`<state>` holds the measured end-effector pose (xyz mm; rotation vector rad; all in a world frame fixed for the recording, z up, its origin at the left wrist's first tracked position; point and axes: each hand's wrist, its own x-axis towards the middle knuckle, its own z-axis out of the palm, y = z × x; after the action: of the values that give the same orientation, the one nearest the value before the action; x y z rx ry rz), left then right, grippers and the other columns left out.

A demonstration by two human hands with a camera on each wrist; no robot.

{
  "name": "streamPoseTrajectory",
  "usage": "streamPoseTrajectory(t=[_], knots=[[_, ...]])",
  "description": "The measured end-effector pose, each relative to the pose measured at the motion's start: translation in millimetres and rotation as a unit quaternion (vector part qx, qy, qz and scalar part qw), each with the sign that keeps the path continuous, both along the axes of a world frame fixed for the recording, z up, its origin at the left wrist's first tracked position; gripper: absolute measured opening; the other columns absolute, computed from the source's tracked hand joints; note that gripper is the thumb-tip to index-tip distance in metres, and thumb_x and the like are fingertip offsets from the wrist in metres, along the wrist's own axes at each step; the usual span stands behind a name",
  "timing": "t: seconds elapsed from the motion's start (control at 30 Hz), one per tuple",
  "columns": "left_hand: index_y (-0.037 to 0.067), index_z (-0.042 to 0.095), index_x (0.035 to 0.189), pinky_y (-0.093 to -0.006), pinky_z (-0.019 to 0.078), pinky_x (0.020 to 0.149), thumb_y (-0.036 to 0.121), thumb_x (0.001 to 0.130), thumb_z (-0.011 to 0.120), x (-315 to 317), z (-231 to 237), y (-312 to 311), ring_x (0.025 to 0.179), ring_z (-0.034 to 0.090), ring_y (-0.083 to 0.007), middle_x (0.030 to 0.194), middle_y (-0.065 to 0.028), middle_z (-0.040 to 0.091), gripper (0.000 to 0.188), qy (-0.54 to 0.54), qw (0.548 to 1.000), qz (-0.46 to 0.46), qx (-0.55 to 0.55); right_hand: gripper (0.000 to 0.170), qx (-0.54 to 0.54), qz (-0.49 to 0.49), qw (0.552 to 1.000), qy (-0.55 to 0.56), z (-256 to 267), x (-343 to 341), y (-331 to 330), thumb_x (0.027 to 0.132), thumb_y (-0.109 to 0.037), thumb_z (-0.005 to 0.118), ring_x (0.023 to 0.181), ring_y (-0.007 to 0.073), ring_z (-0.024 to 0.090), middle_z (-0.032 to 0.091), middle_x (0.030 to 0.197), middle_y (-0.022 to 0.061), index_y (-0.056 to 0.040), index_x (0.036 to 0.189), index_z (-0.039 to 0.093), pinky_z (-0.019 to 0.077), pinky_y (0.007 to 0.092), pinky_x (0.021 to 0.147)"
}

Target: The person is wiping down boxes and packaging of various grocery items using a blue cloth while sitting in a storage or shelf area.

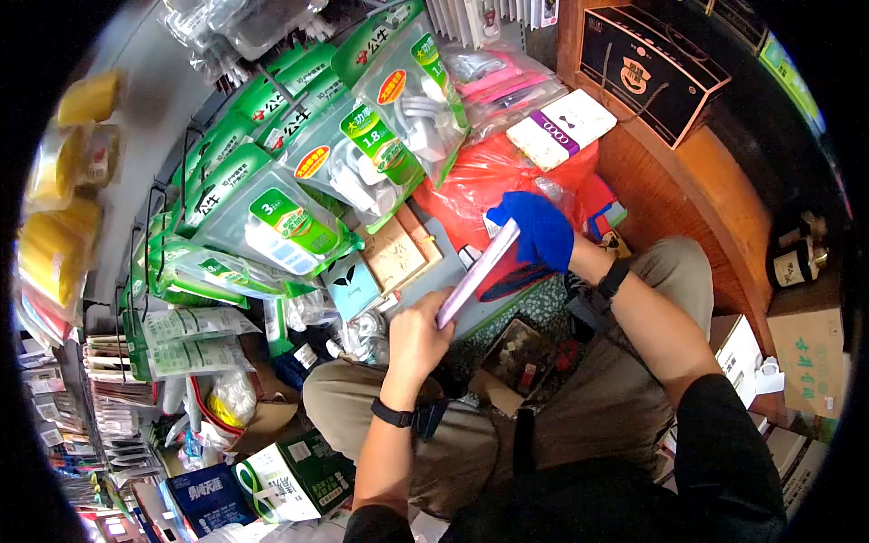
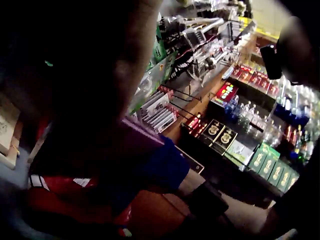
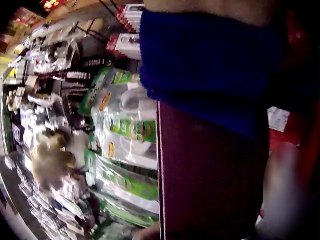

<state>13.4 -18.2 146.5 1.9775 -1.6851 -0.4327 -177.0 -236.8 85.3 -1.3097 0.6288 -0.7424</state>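
My left hand (image 1: pixel 418 337) grips the near end of a thin, flat, book-like item (image 1: pixel 480 271), seen almost edge-on with a pale edge in the head view. Its broad dark maroon face (image 3: pixel 212 175) fills much of the right wrist view. A blue cloth (image 1: pixel 534 226) covers the fingers of my right hand (image 1: pixel 584 257), which holds it against the item's far end. In the right wrist view the cloth overlaps the top of the maroon face. Below the cloth lies a red plastic bag (image 1: pixel 462 185).
Hanging green-topped packs of power strips (image 1: pixel 299 226) crowd the left. A white box with a purple band (image 1: pixel 561 129) lies on the red bag, near a black carton (image 1: pixel 647 72). Small boxes (image 1: pixel 396 256) sit beyond my left hand. An open carton (image 1: pixel 516 362) stands between my legs.
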Motion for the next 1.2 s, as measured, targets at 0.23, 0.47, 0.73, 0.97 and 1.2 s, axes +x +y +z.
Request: streamPoseTrajectory(t=[0.23,0.47,0.73,0.97,1.2], knots=[[0.004,0.065,0.119,-0.0489,0.0543,0.081,0.012,0.082,0.07,-33.5,-12.8,-13.8,0.093,0.066,-0.0422,0.106,-0.0224,0.069,0.038,0.01,1.0,-0.003,-0.005,0.017,-0.559,-0.014,0.818,0.137,-4.4,26.1,42.3,0.086,-0.023,0.065,0.073,0.029,0.063,0.063,0.076,0.0119,-0.0092,0.077,0.063,0.0493,0.0378,0.068],[0.004,0.066,0.121,-0.0471,0.0533,0.083,0.0,0.078,0.064,-28.7,-7.1,-13.2,0.093,0.065,-0.0418,0.105,-0.0205,0.069,0.043,0.033,0.987,-0.007,-0.159,0.034,-0.583,0.034,0.785,0.206,19.2,1.1,2.2,0.084,-0.027,0.073,0.094,0.0292,0.062,0.062,0.098,0.0127,-0.0062,0.109,0.063,0.0492,0.0419,0.085],[-0.003,0.058,0.13,-0.043,0.0524,0.092,-0.002,0.068,0.065,-24.4,-9.1,-15.2,0.106,0.06,-0.0346,0.124,-0.0178,0.065,0.062,-0.128,0.98,-0.043,-0.148,0.017,-0.126,-0.003,0.992,0.011,-4.8,8.1,65.5,0.099,-0.018,0.057,0.106,0.0251,0.059,0.059,0.111,0.0114,-0.0082,0.112,0.063,0.0467,0.041,0.096],[-0.007,0.057,0.13,-0.0398,0.0522,0.092,0.001,0.068,0.066,-27.4,-15.1,-10.9,0.105,0.061,-0.0318,0.125,-0.0188,0.065,0.063,-0.141,0.978,-0.107,-0.106,0.013,-0.249,-0.004,0.968,0.039,-79.1,30.0,59.4,0.097,-0.014,0.058,0.102,0.023,0.062,0.063,0.107,0.0081,-0.0089,0.107,0.063,0.0492,0.0398,0.086],[-0.003,0.059,0.131,-0.0405,0.0546,0.091,-0.002,0.063,0.066,-34.2,-7.7,-4.3,0.105,0.063,-0.032,0.127,-0.0153,0.067,0.069,-0.113,0.977,-0.121,-0.135,0.009,-0.169,-0.051,0.983,0.041,-68.9,24.1,43.6,0.097,-0.012,0.058,0.09,0.0173,0.064,0.065,0.095,0.0067,-0.0075,0.102,0.065,0.0511,0.0359,0.077]])
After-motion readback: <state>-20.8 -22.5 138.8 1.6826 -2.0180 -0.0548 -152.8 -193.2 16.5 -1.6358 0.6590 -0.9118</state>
